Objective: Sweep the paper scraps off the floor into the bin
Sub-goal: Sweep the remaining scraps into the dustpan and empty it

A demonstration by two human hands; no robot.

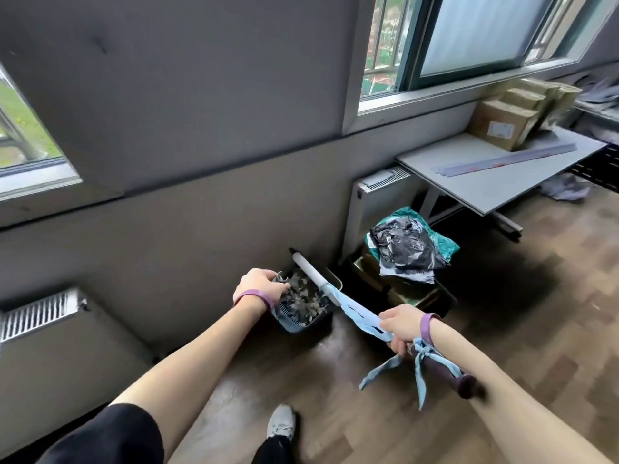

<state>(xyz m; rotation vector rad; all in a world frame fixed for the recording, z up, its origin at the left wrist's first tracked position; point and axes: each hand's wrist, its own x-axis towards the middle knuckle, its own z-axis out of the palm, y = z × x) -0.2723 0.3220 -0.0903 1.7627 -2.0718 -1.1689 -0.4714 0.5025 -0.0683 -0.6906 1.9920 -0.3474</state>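
Observation:
A small dark bin (301, 324) stands on the floor against the grey wall, filled with paper scraps (303, 301). My left hand (261, 286) grips the bin's near left rim. My right hand (402, 329) grips a long handle wrapped in light blue cloth strips (355, 311). The handle's white section (311, 271) reaches over the bin's far right edge towards the wall. Its dark purple end (445, 373) sticks out behind my wrist. What is at the handle's far end is hidden behind the bin.
Right of the bin is a low container (415, 296) piled with black and green plastic bags (408, 249). Radiators (37, 316) (378, 195) line the wall. At the right, a grey table (485, 182) carries cardboard boxes (499, 125). My shoe (281, 426) is on the wooden floor.

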